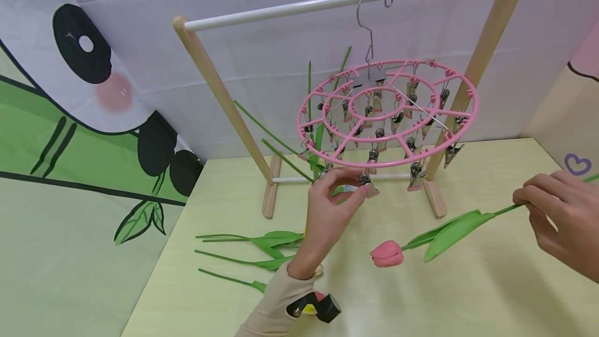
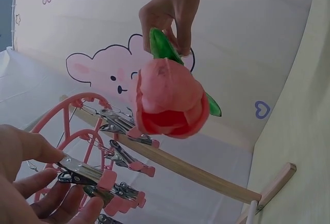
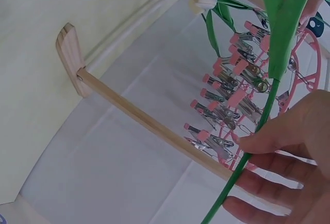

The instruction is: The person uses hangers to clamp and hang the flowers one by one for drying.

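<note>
A round pink clip hanger (image 1: 475,103) hangs by its metal hook from a white bar, with many metal clips below its rings. At its near rim my left hand (image 1: 327,217) pinches one metal clip (image 2: 85,171) with pink tips between thumb and fingers. My right hand (image 1: 563,217) holds the green stem of a pink tulip (image 1: 387,254). The tulip's bloom points left and slightly down, apart from the held clip. In the right wrist view, a white tulip (image 3: 202,1) hangs bloom-down beside the clips.
The hanger's white bar (image 1: 281,11) rests on a wooden stand (image 1: 220,92). Several green-stemmed flowers (image 1: 229,260) lie on the pale table (image 1: 178,295), partly behind my left forearm. More stems (image 1: 267,128) stick up at the hanger's left. Cartoon-printed cloth (image 1: 93,191) covers the walls.
</note>
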Tool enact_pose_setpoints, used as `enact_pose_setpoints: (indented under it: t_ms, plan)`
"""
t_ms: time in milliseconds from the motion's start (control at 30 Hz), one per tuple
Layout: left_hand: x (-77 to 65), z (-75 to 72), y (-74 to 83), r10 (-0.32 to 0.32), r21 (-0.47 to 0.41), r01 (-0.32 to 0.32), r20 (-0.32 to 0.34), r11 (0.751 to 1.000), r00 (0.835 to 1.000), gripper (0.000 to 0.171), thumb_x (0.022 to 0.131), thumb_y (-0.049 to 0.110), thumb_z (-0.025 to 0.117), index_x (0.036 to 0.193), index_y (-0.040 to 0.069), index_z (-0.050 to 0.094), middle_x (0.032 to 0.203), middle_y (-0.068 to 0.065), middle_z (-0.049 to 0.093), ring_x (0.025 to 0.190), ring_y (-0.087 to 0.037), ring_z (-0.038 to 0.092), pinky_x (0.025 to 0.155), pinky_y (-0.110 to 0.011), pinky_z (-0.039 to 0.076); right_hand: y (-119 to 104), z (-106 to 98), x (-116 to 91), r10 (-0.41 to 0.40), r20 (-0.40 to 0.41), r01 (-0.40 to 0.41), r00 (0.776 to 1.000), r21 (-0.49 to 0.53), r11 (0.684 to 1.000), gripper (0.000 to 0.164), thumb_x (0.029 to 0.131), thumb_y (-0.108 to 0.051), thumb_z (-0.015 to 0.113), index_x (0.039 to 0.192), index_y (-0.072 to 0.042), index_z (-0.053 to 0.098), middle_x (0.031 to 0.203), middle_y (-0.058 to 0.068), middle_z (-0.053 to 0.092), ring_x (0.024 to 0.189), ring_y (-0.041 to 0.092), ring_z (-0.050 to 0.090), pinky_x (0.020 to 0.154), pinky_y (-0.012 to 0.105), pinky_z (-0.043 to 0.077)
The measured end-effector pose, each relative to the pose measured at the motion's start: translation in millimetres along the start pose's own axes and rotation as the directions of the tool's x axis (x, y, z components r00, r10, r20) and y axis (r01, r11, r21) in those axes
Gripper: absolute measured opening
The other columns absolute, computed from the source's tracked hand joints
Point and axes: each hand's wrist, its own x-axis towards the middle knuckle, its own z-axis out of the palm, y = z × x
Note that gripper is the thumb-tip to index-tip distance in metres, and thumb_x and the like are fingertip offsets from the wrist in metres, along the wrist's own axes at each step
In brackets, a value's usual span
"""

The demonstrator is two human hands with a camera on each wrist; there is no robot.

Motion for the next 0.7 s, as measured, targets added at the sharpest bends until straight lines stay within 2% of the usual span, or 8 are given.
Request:
enact_pose_setpoints:
  t_ms: [200, 300, 400, 533, 700]
  plan:
    - [1.0, -0.2, 0.8, -0.014, 0.013, 0.014, 0.003, 1.0, 1.0, 0.026, 0.085, 0.005, 0.068, 0.11, -0.002, 0.064, 0.103, -0.012, 0.062, 0.091, -0.02, 0.062, 0.081, -0.04, 0.056, -7, -2, 10, -0.023, -0.023, 0.023, 0.999, -0.023, 0.999, 0.049, 0.094, -0.023, 0.027, 0.068, -0.001, 0.061, 0.067, 0.008, 0.057, 0.063, 0.023, 0.046, 0.051, 0.026, 0.032]
    - [1.3, -0.1, 1.0, -0.019, 0.012, 0.019, 0.0, 1.0, 1.0, 0.026, 0.085, 0.004, 0.068, 0.11, -0.002, 0.064, 0.103, -0.012, 0.062, 0.092, -0.02, 0.062, 0.081, -0.037, 0.056, -12, -4, 18, -0.05, -0.035, 0.048, 0.998, -0.035, 0.998, 0.046, 0.094, -0.02, 0.027, 0.069, -0.002, 0.061, 0.068, 0.007, 0.056, 0.063, 0.024, 0.048, 0.048, 0.028, 0.029]
    - [0.8, 0.1, 0.6, -0.024, 0.007, 0.024, -0.003, 1.0, 1.0, 0.026, 0.085, 0.004, 0.068, 0.11, -0.003, 0.063, 0.104, -0.013, 0.061, 0.092, -0.021, 0.061, 0.082, -0.035, 0.056, -17, -8, 23, -0.063, 0.01, 0.063, 0.998, -0.057, 0.996, 0.045, 0.093, -0.019, 0.024, 0.072, -0.003, 0.061, 0.071, 0.007, 0.057, 0.066, 0.025, 0.05, 0.047, 0.032, 0.03]
    - [0.0, 0.2, 0.9, -0.032, -0.011, 0.032, -0.009, 0.999, 0.999, 0.026, 0.085, 0.002, 0.067, 0.109, -0.003, 0.063, 0.105, -0.014, 0.061, 0.093, -0.022, 0.062, 0.082, -0.035, 0.056, -21, -8, 27, -0.084, 0.018, 0.085, 0.996, -0.073, 0.994, 0.046, 0.094, -0.019, 0.023, 0.073, -0.002, 0.061, 0.072, 0.011, 0.059, 0.068, 0.031, 0.053, 0.047, 0.04, 0.033]
    - [-1.5, 0.3, 1.4, -0.028, -0.009, 0.028, -0.008, 1.0, 1.0, 0.025, 0.085, 0.001, 0.067, 0.109, -0.002, 0.062, 0.105, -0.015, 0.06, 0.094, -0.022, 0.062, 0.081, -0.037, 0.056, -25, -9, 32, -0.117, 0.044, 0.121, 0.992, -0.09, 0.989, 0.046, 0.094, -0.017, 0.023, 0.074, -0.001, 0.061, 0.074, 0.013, 0.059, 0.07, 0.033, 0.054, 0.05, 0.042, 0.035]
